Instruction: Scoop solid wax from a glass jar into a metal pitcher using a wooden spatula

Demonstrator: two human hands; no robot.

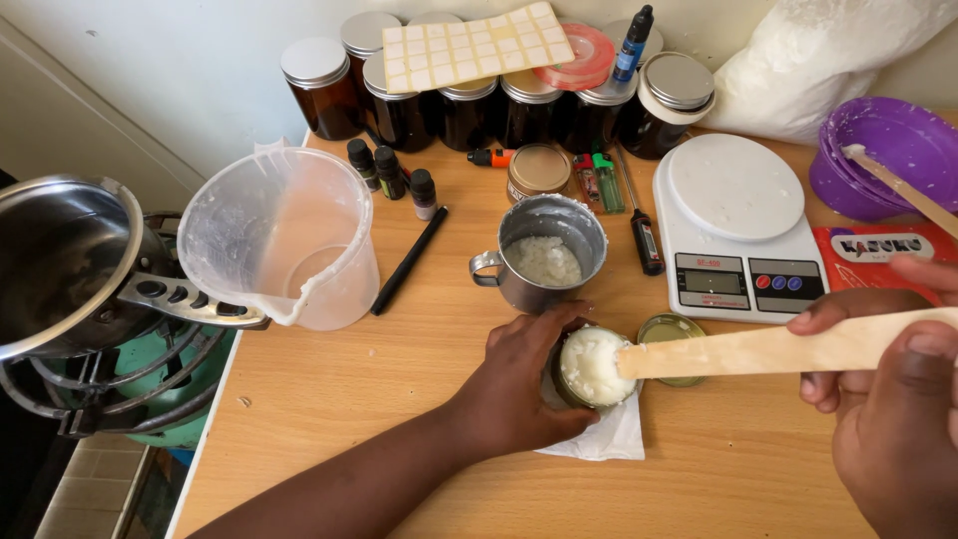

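Observation:
My left hand (519, 384) grips a small glass jar (591, 367) packed with white wax flakes; the jar stands on a white tissue (611, 439). A flat wooden stick (778, 349), held in my right hand (888, 399), has its tip pressed into the wax in the jar. Beside the jar lies its round lid (671, 329). Just behind it stands a metal cup (544, 265) with white flakes inside.
A white kitchen scale (733, 235), a clear plastic jug (284, 240), a black pen (409, 262), a purple bowl (888, 155), amber jars (469, 100) along the wall, small dropper bottles (391, 175), and a steel pot (70, 260) on a burner at left.

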